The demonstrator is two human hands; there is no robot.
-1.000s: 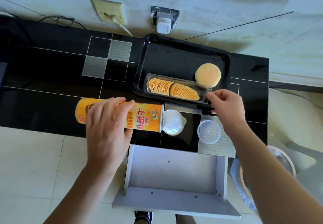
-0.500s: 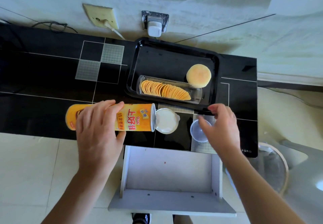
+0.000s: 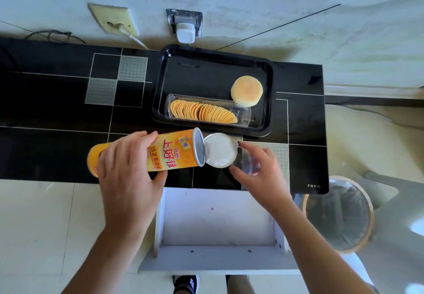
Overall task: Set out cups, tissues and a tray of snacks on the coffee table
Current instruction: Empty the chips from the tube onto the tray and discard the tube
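Left hand [image 3: 128, 174] grasped the orange cylindrical crisp can [image 3: 146, 155] (foil seal peeled); right hand [image 3: 259, 174] pinched the clear plastic lid [image 3: 249, 164] beside its mouth.

1. We count one black tray [image 3: 158, 101] on the one black table [image 3: 57, 114].
2. In the tray lie one clear sleeve of crisps [image 3: 204, 112] and one round bun [image 3: 246, 90].
3. We see one orange crisp can [image 3: 169, 153], with one peeled foil seal [image 3: 220, 150] at its mouth, and one clear plastic lid [image 3: 249, 163].
4. Two hands: the left hand [image 3: 128, 169] and the right hand [image 3: 263, 174].
5. On the wall, two sockets: one cream [image 3: 113, 18], one with a white plug [image 3: 185, 26].
6. One open white drawer [image 3: 215, 225], one bin [image 3: 338, 213], two shoes [image 3: 186, 283].
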